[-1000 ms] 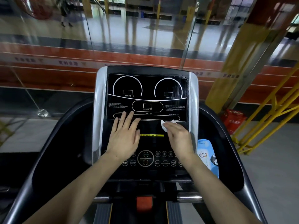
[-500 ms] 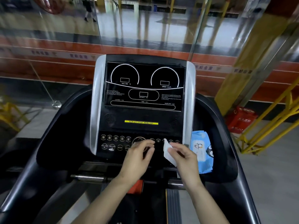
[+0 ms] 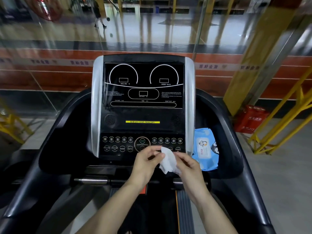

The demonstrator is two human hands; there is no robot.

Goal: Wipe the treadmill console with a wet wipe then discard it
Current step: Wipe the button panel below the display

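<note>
The black treadmill console (image 3: 143, 102), edged in silver, fills the middle of the head view, its dark screen above a row of round buttons. Just below the button panel I hold a white wet wipe (image 3: 168, 160) between both hands. My left hand (image 3: 146, 163) pinches its left edge with thumb and fingers. My right hand (image 3: 190, 164) grips the right side of the wipe, which hangs crumpled between them, off the console.
A blue pack of wet wipes (image 3: 206, 149) lies in the right side tray of the treadmill. A metal handlebar (image 3: 93, 180) crosses below my hands. A red box (image 3: 251, 119) and yellow railings (image 3: 278, 119) stand to the right; glass panels lie ahead.
Both hands left the console face and came down below the buttons. The wipe, first pressed on the screen by my right hand, is now held between both hands.
</note>
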